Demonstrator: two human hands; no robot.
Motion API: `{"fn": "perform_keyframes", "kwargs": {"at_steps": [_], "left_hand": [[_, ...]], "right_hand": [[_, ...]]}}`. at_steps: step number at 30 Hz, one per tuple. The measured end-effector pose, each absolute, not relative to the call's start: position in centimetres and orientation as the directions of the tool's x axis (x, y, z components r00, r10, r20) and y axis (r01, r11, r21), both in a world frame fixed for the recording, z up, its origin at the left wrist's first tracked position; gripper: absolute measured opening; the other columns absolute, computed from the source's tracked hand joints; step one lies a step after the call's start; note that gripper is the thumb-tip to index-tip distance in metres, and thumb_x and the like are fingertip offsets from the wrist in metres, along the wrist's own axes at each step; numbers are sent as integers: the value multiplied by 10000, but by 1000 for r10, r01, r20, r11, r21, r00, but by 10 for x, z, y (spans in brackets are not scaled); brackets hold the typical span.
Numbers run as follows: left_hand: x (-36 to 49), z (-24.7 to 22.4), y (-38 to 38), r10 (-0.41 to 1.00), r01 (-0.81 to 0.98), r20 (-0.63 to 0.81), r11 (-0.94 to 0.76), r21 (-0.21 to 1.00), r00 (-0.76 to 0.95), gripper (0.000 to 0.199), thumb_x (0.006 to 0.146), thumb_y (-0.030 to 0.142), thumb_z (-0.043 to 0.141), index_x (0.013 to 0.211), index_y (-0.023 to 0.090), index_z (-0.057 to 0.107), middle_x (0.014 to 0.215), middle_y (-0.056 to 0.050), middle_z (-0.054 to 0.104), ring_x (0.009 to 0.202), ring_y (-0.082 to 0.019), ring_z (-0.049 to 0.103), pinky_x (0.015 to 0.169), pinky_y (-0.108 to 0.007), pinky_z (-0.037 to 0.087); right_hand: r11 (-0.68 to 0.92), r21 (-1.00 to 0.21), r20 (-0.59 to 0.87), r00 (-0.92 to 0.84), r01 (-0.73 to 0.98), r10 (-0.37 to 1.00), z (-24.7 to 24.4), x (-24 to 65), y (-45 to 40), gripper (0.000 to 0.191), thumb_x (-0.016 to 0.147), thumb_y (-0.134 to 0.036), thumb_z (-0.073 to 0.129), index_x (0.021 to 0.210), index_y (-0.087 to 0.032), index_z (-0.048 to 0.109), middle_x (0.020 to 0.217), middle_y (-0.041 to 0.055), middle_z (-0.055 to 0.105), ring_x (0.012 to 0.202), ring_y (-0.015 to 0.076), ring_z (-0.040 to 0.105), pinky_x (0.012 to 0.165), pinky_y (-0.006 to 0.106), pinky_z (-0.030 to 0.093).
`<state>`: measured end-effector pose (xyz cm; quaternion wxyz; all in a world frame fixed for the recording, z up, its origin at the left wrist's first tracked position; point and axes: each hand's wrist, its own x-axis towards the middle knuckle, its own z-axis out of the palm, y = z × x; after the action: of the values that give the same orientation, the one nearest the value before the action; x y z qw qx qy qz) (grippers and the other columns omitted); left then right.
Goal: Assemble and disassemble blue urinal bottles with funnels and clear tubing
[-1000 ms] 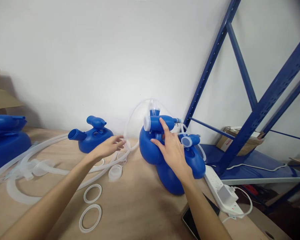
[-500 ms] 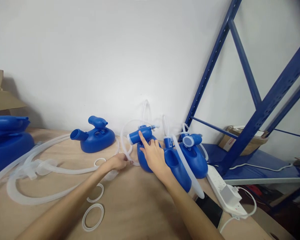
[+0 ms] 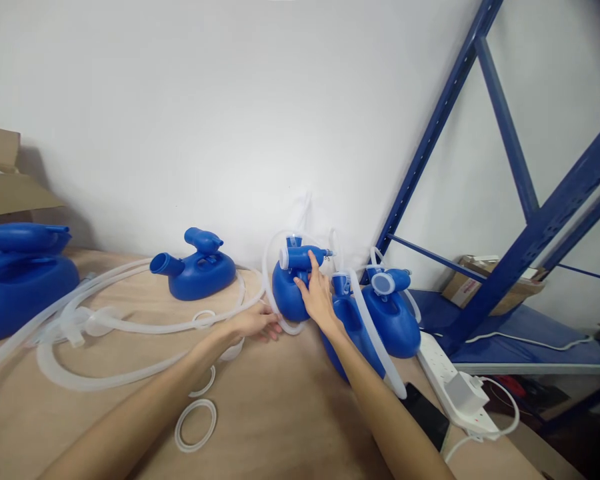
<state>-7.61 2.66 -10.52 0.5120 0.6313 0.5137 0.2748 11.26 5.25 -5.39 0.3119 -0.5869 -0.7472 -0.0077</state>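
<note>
My right hand [image 3: 316, 293] grips the handle of a blue plastic urinal bottle [image 3: 289, 299], index finger and thumb apart along its blue handle tube. This bottle stands near the wall, with a clear plastic hose [image 3: 268, 270] looping around its left side. Low beside it, my left hand [image 3: 257, 321] lies palm down near the hose, fingers loosely stretched; whether they touch it I cannot tell. Just right of my right hand stand a second blue bottle [image 3: 353, 337] with a hose across it and a third blue bottle [image 3: 393, 327].
Farther left are another blue bottle [image 3: 203, 275], a big blue bottle [image 3: 25, 287], coiled hoses [image 3: 95, 383] and white rings [image 3: 196, 425]. A phone [image 3: 426, 417] and a power strip [image 3: 437, 367] lie at the right edge, beside a blue metal shelf [image 3: 510, 327].
The gripped bottle has shifted back toward the wall and turned a little. My left fingers have loosened from the hose. The view has swung slightly left.
</note>
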Motion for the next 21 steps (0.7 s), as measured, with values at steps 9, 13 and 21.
{"fn": "perform_keyframes", "kwargs": {"at_steps": [9, 13, 21], "left_hand": [[-119, -103, 40, 996, 713, 16, -75, 697, 89, 296, 712, 430, 761, 882, 194, 705, 914, -104, 743, 906, -293, 681, 802, -364, 476], [-144, -86, 40, 990, 819, 131, -31, 572, -54, 382, 638, 363, 804, 992, 246, 720, 1088, -114, 749, 1040, -353, 677, 808, -358, 468], [-216, -33, 26, 719, 841, 511, 191, 507, -471, 481, 979, 486, 425, 1300, 162, 575, 1312, -227, 605, 1241, -419, 540, 965, -488, 431]], "right_hand": [[173, -226, 302, -100, 959, 948, -58, 111, 68, 798, 1067, -401, 449, 1675, -256, -46, 1263, 150, 685, 1218, 344, 602, 981, 433, 457], [153, -181, 338, -85, 971, 937, -59, 113, 64, 762, 1067, -394, 444, 1681, -224, 28, 1202, 164, 681, 1189, 352, 608, 996, 456, 455], [278, -166, 537, -150, 946, 830, -36, 97, 44, 622, 1018, -348, 534, 1600, -196, 377, 1333, 198, 506, 1214, 344, 528, 1023, 489, 462]]}}
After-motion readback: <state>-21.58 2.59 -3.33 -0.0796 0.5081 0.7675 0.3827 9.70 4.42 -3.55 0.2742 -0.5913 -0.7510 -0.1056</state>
